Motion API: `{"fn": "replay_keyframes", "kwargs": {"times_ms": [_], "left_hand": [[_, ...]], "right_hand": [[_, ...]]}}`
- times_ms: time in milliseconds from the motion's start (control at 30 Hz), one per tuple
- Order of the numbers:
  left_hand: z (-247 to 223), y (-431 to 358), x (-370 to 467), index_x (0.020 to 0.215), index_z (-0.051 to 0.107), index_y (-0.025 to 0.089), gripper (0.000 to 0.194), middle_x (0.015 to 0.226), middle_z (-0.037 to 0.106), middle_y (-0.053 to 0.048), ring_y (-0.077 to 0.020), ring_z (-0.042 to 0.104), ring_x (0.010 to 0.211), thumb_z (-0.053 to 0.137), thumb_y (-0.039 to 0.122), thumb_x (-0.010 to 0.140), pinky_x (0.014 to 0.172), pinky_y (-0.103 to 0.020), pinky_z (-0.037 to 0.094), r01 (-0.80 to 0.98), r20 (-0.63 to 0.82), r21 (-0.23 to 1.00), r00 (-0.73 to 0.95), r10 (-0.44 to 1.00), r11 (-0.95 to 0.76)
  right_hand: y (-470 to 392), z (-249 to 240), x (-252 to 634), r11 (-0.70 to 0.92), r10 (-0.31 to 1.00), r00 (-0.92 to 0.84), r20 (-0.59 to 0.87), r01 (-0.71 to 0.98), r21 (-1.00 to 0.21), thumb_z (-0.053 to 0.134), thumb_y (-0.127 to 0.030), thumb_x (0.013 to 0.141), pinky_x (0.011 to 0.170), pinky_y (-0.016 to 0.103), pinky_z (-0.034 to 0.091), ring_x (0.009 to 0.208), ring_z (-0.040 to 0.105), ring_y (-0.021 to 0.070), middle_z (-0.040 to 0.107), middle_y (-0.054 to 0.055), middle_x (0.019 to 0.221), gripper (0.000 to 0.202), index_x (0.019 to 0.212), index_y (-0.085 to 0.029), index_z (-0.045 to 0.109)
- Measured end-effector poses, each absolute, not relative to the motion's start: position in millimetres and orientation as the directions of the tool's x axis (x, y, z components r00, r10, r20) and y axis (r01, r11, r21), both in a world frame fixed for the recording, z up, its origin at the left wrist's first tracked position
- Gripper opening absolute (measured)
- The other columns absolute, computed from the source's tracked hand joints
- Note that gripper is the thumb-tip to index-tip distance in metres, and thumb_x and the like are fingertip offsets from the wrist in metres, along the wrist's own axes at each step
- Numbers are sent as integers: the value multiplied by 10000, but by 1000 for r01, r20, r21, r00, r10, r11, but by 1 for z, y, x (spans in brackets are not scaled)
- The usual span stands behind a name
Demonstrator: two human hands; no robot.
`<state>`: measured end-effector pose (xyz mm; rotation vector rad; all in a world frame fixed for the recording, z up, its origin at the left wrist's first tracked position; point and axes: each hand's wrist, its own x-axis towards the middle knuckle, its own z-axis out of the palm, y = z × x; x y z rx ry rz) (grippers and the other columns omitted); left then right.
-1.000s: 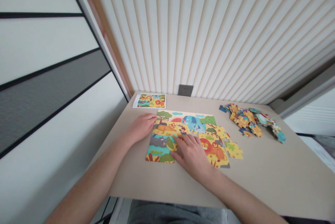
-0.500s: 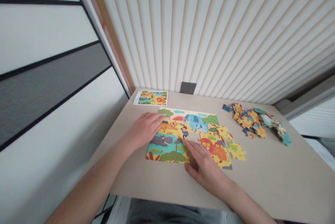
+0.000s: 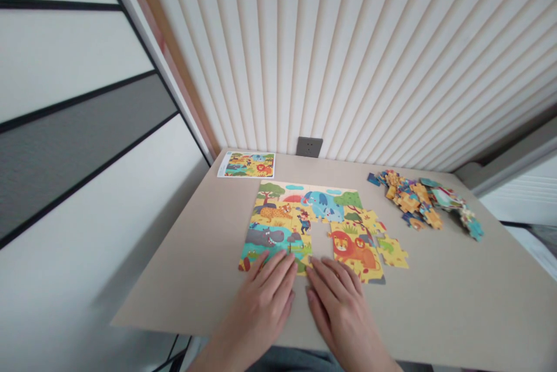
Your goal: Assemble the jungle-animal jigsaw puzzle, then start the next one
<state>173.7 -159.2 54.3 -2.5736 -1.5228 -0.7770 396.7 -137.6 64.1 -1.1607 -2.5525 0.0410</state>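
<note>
Wall: pale, ribbed panels rise behind the worktop, with a dark socket low down and a white and grey cabinet on the left.
Card: the small printed card lies flat at the far left, showing animals much like those on the puzzle.
Puzzle: the puzzle lies flat near the middle of the worktop, just beyond the hands, with elephants at the top, a hippo at left and lions at right.
Gap: bare worktop shows between the hippo and lion sides, below the elephants, open toward the person.
Right edge: a yellow piece sticks out beside the lions; whether it is fully locked in, I cannot tell.
Left hand: the left hand is palm down, fingers extended over the near edge of the hippo side, grasping nothing visible.
Right hand: the right hand is also unclenched, fingertips at the gap's near end, with nothing seen in its grasp.
Pile: loose pieces form a pile at the far right, well apart from both hands.
Change: the left hand has come down from the puzzle's upper left side, and both hands now line the near edge; any push would likely bear there, while the gap remains unfilled.
</note>
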Motion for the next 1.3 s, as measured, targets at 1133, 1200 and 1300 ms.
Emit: {"fn": "replay_keyframes", "kwargs": {"times_ms": [1133, 1200, 1300], "left_hand": [[47, -178, 168, 1385, 686, 177, 429, 1405, 706, -97, -263, 643, 1316, 527, 170, 987, 1153, -437, 524, 842, 453, 200, 374, 809, -501], [46, -176, 169, 1412, 667, 180, 446, 1467, 666, -103, -277, 613, 1361, 530, 188, 988, 1174, -457, 503, 845, 441, 205, 372, 817, -495], [43, -174, 168, 1480, 611, 185, 507, 1523, 621, -101, -281, 575, 1411, 523, 199, 981, 1216, -480, 455, 842, 394, 185, 409, 823, -507]], "right_hand": [[-136, 69, 390, 667, 728, -584, 360, 725, -173, 582, -202, 1016, 1134, 503, 468, 1282, 659, 278, 740, 38, 1361, 358, 1352, -251, 697], [-137, 69, 390, 664, 731, -584, 354, 727, -173, 580, -202, 1019, 1141, 504, 464, 1284, 658, 276, 739, 37, 1363, 357, 1352, -254, 697], [-138, 68, 389, 644, 748, -556, 363, 739, -195, 565, -211, 1027, 1150, 509, 456, 1279, 663, 275, 744, 32, 1355, 334, 1323, -259, 713]]}}
